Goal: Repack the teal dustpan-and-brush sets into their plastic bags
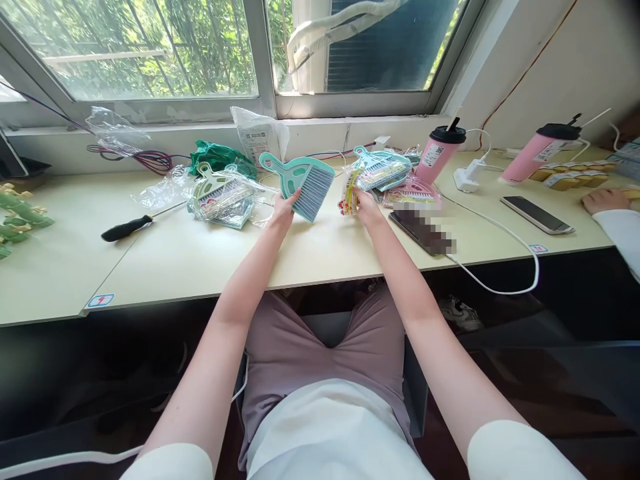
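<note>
Reaching over the table's (325,260) front edge, the left hand (284,208) pinches a mint-green mini dustpan (297,177) above mid-surface, the right hand (367,205) a yellow-printed packet (347,196), lettering unreadably small.

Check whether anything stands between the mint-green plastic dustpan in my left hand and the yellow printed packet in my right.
Nothing visible: between the dustpan in your left hand and the packet in your right hand, only pale tabletop shows.
</note>
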Motion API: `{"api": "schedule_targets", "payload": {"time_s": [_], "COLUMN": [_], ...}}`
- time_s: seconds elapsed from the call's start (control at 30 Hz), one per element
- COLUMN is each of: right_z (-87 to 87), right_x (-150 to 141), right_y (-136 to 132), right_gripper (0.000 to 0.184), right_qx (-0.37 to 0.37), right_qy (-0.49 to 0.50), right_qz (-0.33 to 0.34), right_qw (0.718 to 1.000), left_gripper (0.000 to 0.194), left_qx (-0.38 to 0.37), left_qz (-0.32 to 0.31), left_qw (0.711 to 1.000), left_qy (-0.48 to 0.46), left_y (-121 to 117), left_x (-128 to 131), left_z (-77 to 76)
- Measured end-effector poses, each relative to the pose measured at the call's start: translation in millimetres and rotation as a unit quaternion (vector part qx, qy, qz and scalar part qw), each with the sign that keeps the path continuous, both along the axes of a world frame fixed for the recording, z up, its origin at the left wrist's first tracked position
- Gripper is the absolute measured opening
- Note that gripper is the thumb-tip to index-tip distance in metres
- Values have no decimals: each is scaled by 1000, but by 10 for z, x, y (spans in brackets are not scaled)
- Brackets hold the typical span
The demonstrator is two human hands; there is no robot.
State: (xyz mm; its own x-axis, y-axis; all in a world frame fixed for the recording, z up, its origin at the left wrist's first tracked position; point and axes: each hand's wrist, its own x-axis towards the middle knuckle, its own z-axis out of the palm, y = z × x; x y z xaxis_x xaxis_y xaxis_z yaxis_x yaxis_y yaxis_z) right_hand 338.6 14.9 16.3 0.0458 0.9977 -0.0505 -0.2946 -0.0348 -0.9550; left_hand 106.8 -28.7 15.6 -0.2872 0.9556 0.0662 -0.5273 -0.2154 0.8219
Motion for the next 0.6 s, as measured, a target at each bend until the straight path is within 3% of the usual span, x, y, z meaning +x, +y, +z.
{"api": "schedule_targets", "payload": {"time_s": [0.23, 0.4, 0.6], "right_z": [90, 61, -7], "right_x": [66, 6, 9], "right_y": [-123, -141, -121], "right_gripper": [17, 24, 33], "right_qx": [22, -15, -5], "right_qy": [39, 57, 16], "right_qz": [79, 15, 26], "right_qw": [996, 998, 1000], "left_gripper": [59, 52, 71], "left_qx": [-12, -47, -12], "left_qz": [21, 37, 54], "left_qw": [999, 996, 998], "left_qy": [-44, -59, -16], "left_y": [-63, -8, -53], "left_x": [309, 346, 338], "left_z": [-14, -86, -124]}}
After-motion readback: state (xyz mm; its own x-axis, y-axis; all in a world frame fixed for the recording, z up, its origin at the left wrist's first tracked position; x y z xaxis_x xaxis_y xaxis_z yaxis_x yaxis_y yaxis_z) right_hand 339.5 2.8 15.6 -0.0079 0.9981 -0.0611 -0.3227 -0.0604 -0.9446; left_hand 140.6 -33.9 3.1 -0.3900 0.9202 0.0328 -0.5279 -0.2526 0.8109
